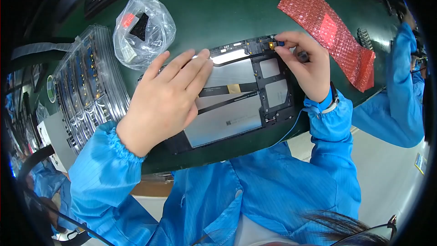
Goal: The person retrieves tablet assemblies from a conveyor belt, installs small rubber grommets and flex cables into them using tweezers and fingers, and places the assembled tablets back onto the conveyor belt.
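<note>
An opened tablet (232,109) lies tilted on the green table, its silver battery plates, black flex cables and circuit board showing. My left hand (164,95) rests over its left part with fingers stretched out, hiding that end. At the upper right corner, my right hand (309,59) pinches a small dark-and-blue piece (281,43) beside a gold-coloured component (271,45). A dark, round-ended stick (302,56) also sticks out between that hand's fingers; the rest of it is hidden. A strap (335,98) circles my right wrist.
A clear plastic bag (144,32) lies beyond my left hand. Left of it, clear trays (91,73) hold rows of circuit parts. Red bubble wrap (332,32) stretches across the right. A thin blue cord (291,130) runs near the table edge. Another person's blue sleeve (396,105) appears at right.
</note>
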The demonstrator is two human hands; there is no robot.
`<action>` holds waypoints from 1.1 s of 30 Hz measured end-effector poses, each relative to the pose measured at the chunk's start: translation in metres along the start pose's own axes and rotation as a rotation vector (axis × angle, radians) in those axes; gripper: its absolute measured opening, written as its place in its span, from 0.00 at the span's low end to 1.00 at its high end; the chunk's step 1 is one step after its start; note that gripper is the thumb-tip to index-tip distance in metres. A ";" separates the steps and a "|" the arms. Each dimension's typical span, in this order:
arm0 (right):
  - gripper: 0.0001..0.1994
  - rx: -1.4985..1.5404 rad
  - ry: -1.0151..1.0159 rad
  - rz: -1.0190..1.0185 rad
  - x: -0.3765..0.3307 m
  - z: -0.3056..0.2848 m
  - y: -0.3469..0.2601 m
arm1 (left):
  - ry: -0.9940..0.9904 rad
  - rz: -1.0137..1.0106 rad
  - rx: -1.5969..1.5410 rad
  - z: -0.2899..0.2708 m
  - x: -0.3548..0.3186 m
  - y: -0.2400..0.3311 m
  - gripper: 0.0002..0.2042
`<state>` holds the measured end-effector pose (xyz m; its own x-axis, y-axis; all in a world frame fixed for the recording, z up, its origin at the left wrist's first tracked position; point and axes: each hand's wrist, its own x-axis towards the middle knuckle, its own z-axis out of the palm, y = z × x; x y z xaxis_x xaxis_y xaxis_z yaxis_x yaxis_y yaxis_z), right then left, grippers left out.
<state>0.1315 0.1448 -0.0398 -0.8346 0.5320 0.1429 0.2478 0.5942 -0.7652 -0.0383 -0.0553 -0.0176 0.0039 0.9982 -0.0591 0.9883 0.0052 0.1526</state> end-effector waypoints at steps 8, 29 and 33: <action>0.10 -0.217 0.102 -0.205 -0.006 0.010 0.008 | -0.002 0.062 0.230 -0.002 0.005 0.009 0.25; 0.12 -0.225 0.135 -0.290 -0.010 0.014 0.024 | -0.118 0.322 0.305 -0.013 0.040 0.028 0.14; 0.14 -0.204 0.157 -0.281 -0.008 0.014 0.023 | -0.100 0.294 0.378 -0.007 0.043 0.042 0.16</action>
<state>0.1374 0.1457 -0.0672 -0.8024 0.4080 0.4355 0.1264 0.8295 -0.5441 0.0020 -0.0116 -0.0067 0.2877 0.9435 -0.1643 0.9293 -0.3165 -0.1905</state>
